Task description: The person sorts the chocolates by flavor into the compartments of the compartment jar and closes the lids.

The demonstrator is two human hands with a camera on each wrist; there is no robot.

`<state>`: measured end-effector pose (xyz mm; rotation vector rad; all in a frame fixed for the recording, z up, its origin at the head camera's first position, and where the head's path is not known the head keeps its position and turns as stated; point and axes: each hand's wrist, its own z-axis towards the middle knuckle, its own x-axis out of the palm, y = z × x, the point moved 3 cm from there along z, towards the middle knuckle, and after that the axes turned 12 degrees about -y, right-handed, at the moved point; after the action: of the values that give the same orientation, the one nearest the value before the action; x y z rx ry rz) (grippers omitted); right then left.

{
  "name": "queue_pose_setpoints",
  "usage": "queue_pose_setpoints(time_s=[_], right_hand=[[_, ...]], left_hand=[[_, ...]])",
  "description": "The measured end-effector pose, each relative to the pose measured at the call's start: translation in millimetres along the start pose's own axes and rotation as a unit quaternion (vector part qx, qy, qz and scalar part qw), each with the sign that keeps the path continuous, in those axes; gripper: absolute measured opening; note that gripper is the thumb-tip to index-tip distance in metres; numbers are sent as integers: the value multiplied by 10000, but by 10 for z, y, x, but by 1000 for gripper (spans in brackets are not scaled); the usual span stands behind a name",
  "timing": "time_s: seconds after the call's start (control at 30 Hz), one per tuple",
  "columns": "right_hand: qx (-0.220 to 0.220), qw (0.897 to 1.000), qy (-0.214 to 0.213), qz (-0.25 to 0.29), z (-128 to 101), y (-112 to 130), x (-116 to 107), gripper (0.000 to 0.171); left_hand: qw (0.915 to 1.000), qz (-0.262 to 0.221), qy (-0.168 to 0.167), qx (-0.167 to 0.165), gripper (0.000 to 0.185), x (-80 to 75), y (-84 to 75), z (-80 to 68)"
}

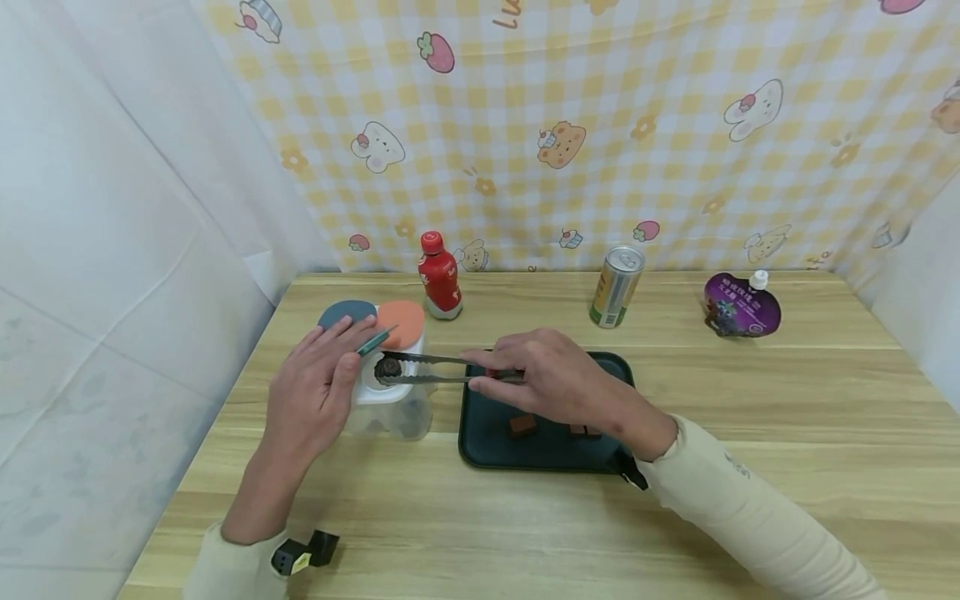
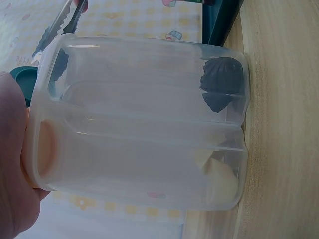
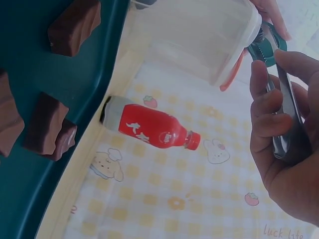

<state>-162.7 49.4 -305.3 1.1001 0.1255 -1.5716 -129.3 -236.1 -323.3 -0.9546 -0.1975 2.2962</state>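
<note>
— Pinched between thumb and curled fingers, the metal tongs (image 1: 431,368) sat in the right hand (image 1: 555,379); that grip was closed round their handles, and the tips squeezed a dark ridged piece (image 1: 387,367).

— Where was that piece?

— Right over the open mouth of the clear plastic container (image 1: 390,408), at its rim. The left wrist view showed another dark ridged piece (image 2: 222,83) already lying at the container's bottom.

— And the left hand (image 1: 315,392)?

— Its grip was on the container's side, fingers lying fairly straight along the top edge beside the flipped-up lids, one grey-blue (image 1: 347,312) and one orange (image 1: 401,321).

— What lay beside it?

— A dark green tray (image 1: 487,446) just right of the container, holding brown blocks (image 1: 522,425), partly hidden under the right hand. All of it stood on the wooden bench (image 1: 750,433).

— Farther back?

— A red bottle (image 1: 440,277) behind the container, a can (image 1: 617,286) behind the tray, and a purple pouch (image 1: 741,306) off to the right, against a yellow checked cloth (image 1: 675,125).
</note>
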Motion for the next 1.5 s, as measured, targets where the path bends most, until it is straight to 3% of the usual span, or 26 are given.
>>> queue_pose_setpoints(time_s=[0.63,0.97,1.3,1.5], right_hand=[[-19,9998,58,-190,9,22,2,39],[54,9988,-259,-406,-74,-18,-91,36],[-191,9981,-337,-474,-520,-343,-344,37],[66,9985,-200,-498,-926,-617,-617,38]], left_hand=[[9999,43,66,-74,49,-13,-2,-18],[10000,35,36,-63,49,-23,0,-24],[10000,8,-14,-11,51,-20,2,-14],[10000,-22,-18,-5,51,-6,12,-6]])
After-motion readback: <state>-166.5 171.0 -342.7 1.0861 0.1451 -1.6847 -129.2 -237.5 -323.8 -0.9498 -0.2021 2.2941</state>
